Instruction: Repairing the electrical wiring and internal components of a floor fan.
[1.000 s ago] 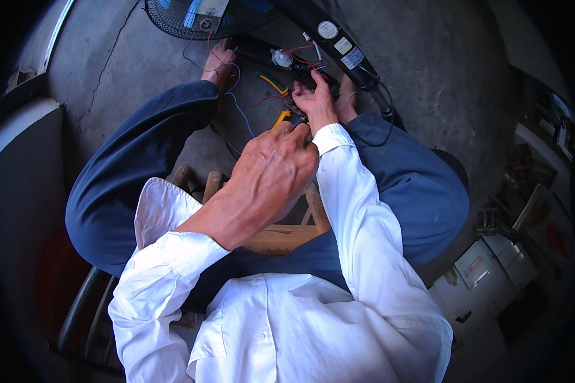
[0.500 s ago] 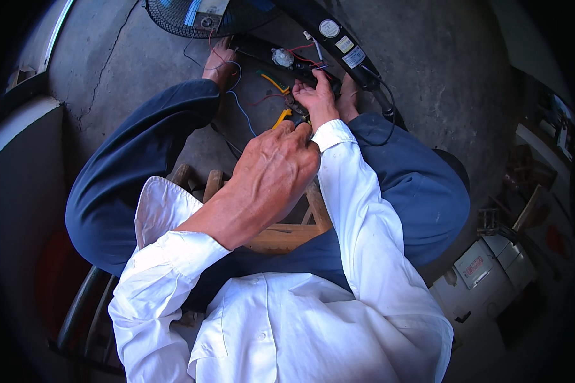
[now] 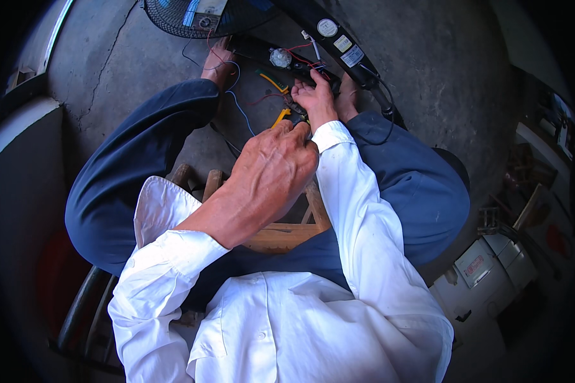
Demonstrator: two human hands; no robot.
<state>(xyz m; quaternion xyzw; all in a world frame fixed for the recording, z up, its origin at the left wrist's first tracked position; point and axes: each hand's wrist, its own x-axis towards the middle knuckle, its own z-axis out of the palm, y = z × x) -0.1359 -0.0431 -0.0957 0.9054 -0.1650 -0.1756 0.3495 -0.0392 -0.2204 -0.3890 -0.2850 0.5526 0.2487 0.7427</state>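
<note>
My left hand (image 3: 269, 171) is large in the middle of the view, back upward, its fingers closed and bent out of sight. What it grips is hidden. Farther out, my right hand (image 3: 314, 101) has curled fingers, with its thumb beside the end of a black panel (image 3: 255, 48). Anything in its grasp cannot be made out. The panel carries a round, clear-white part (image 3: 280, 58) and red wires (image 3: 300, 48). Pliers with yellow-and-green handles (image 3: 273, 81) lie between the hands, their jaws partly covered. A blue wire (image 3: 239, 108) loops across the floor to their left.
A fan with a wire guard (image 3: 185, 19) lies at the far edge. Beside the panel runs a black post (image 3: 329, 38) with stickers and a cable. Under my legs is a wooden stool (image 3: 281, 237). White boxes (image 3: 476, 268) stand at the right.
Very little differs. The black panel, the post and my right hand have shifted slightly to the left; my left hand is almost still.
</note>
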